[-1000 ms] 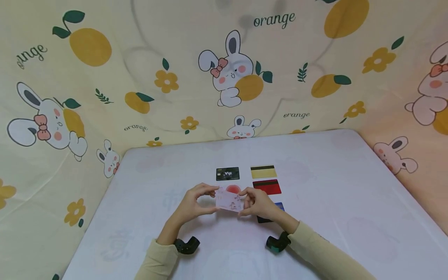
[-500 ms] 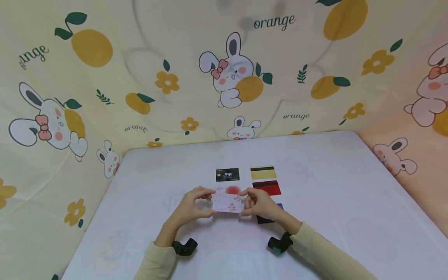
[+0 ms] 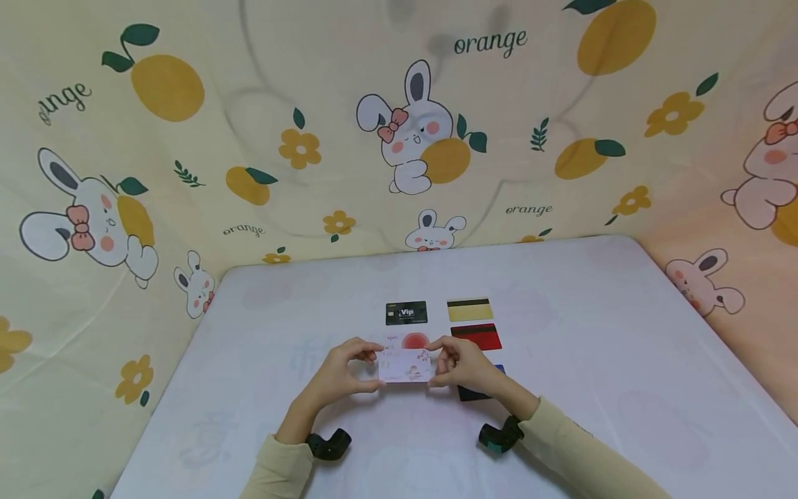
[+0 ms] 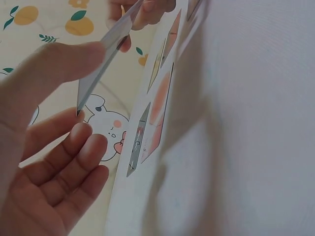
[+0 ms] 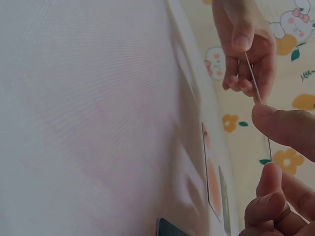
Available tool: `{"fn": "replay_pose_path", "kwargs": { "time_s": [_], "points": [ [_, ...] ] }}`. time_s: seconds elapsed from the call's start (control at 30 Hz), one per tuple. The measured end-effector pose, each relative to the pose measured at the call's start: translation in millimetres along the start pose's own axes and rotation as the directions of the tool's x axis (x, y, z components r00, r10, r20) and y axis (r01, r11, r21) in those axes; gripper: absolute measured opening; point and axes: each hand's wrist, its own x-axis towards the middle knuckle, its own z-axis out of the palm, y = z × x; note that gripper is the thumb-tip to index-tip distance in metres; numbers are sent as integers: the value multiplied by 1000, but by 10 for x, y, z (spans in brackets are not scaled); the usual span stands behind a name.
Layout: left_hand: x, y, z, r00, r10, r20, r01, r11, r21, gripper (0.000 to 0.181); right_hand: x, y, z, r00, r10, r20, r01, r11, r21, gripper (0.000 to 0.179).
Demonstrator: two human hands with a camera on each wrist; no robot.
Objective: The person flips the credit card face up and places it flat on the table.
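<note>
A pale pink card (image 3: pixel 404 366) with small printed figures is held above the table by both hands. My left hand (image 3: pixel 345 367) pinches its left edge between thumb and index finger; my right hand (image 3: pixel 464 362) pinches the right edge the same way. In the left wrist view the card (image 4: pixel 106 54) appears nearly edge-on, clear of the tabletop. Just behind it lies a pink card with a red circle (image 3: pixel 415 340), its near part covered. Behind that is a black Vip card (image 3: pixel 406 312).
To the right lie a gold card (image 3: pixel 470 310) and a red card (image 3: pixel 485 336), each with a dark stripe. A blue-and-black area (image 3: pixel 472 393) near them is partly hidden by my right hand. A patterned cloth (image 3: pixel 280 125) rises behind the white table (image 3: pixel 592 333).
The held card was tilted and has levelled, its printed side now facing the head camera more squarely. My left hand shifted slightly left; the grip of both hands stays.
</note>
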Motion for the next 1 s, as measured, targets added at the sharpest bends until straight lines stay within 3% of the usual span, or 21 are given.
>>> {"fn": "replay_pose_path", "kwargs": {
  "time_s": [0.47, 0.7, 1.0],
  "points": [
    [-27, -30, 28, 999, 20, 43, -20, 1000, 2, 52, -66, -25, 23, 1000, 13, 8, -12, 1000, -6, 51],
    [-23, -63, 54, 997, -24, 78, 24, 1000, 0, 53, -80, -12, 35, 1000, 20, 14, -19, 1000, -22, 52],
    [-8, -72, 86, 994, -24, 103, 23, 1000, 13, 49, -72, 12, 41, 998, 52, 36, -49, 996, -73, 51]
  ]
}}
